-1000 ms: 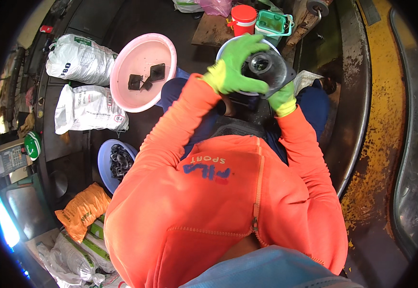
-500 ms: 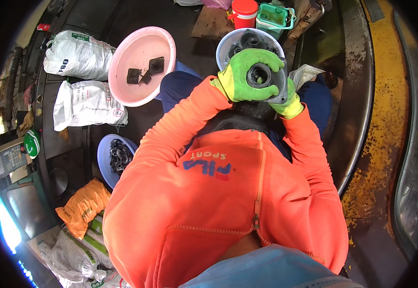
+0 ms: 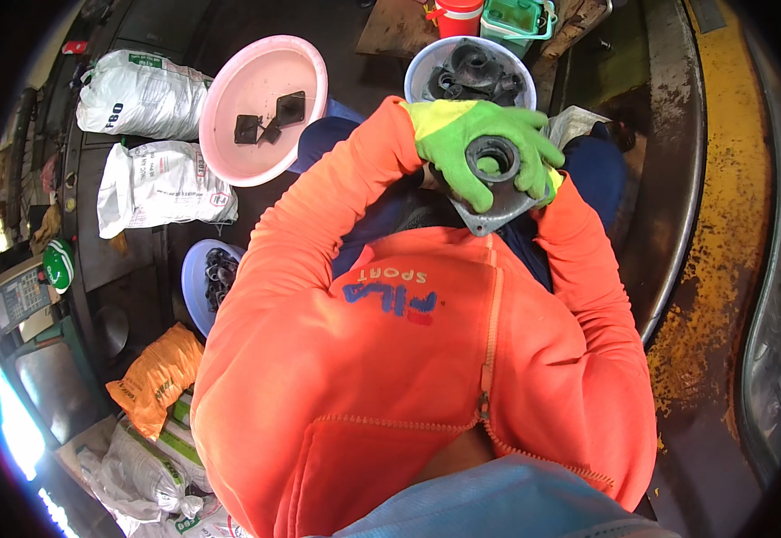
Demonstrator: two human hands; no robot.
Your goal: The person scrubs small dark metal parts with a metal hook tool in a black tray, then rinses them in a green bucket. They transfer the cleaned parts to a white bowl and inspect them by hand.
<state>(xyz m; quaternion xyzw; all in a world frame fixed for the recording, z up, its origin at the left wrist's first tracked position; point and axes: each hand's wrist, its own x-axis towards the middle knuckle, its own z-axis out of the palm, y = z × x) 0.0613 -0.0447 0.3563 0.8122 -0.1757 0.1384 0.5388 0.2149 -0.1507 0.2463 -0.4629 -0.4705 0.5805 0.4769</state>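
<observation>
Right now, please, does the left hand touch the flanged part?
Touching: the head view shows the left hand gripping the flanged part, wrapped around its ring.

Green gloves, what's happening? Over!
Left hand gripping the dark flanged part. Right hand at its edge, mostly hidden. Bowl of dark parts just beyond; nothing visibly blocking.

Two bulging white printed sacks (image 3: 142, 94) lay at left; below them, a crumpled orange plastic bag (image 3: 156, 379). A round red-and-white container (image 3: 458, 22) stood beside a rectangular green box (image 3: 503, 36).
</observation>
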